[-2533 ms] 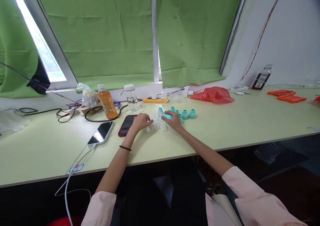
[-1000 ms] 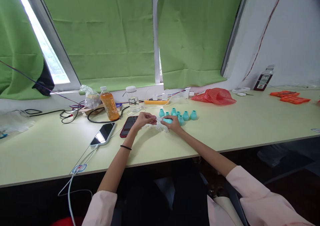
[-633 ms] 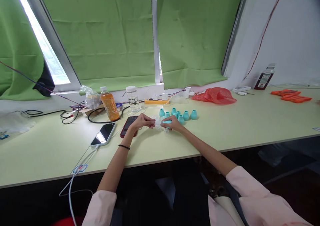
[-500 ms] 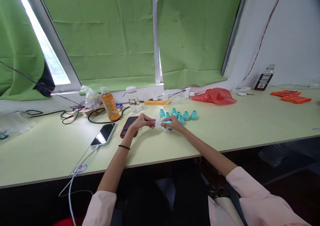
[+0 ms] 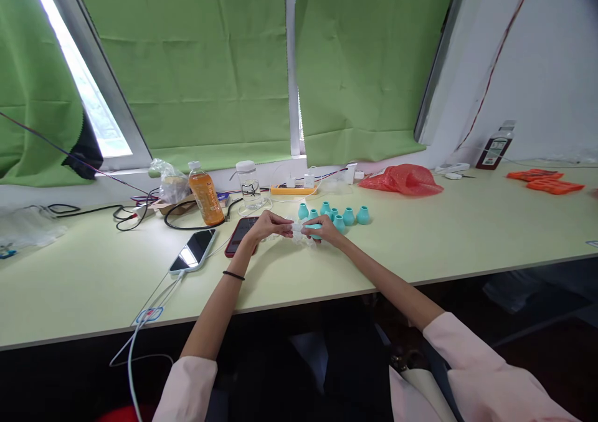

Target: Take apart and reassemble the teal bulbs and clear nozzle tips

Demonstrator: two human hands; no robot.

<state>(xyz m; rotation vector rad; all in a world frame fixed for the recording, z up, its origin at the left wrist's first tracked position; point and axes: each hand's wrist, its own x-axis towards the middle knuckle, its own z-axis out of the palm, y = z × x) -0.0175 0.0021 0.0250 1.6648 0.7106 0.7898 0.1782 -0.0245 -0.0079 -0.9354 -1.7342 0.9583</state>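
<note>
My left hand (image 5: pixel 272 225) is closed, with thumb and fingers pinching a small translucent white piece (image 5: pixel 297 227) whose kind I cannot make out. Facing it, my right hand (image 5: pixel 329 230) grips a small turquoise vase-shaped piece (image 5: pixel 314 227) lying on its side, its narrow end toward the left hand. The translucent piece and the vase-shaped piece meet or nearly meet between the fingertips. More clear bits (image 5: pixel 306 241) lie on the table just below. Several like turquoise pieces (image 5: pixel 348 216) stand upright beyond and to the right of my right hand.
On the table (image 5: pixel 443 235), a red-cased phone (image 5: pixel 239 238) lies by my left wrist, with a cabled phone (image 5: pixel 193 252) farther left. Behind stand an orange drink bottle (image 5: pixel 206 196), a clear jar (image 5: pixel 250 187) and a power strip (image 5: pixel 293 191). A red plastic bag (image 5: pixel 405 180) lies back right.
The hands and the pieces they hold stay in almost the same place. Only slight finger movement shows, and the whole view has shifted a little.
</note>
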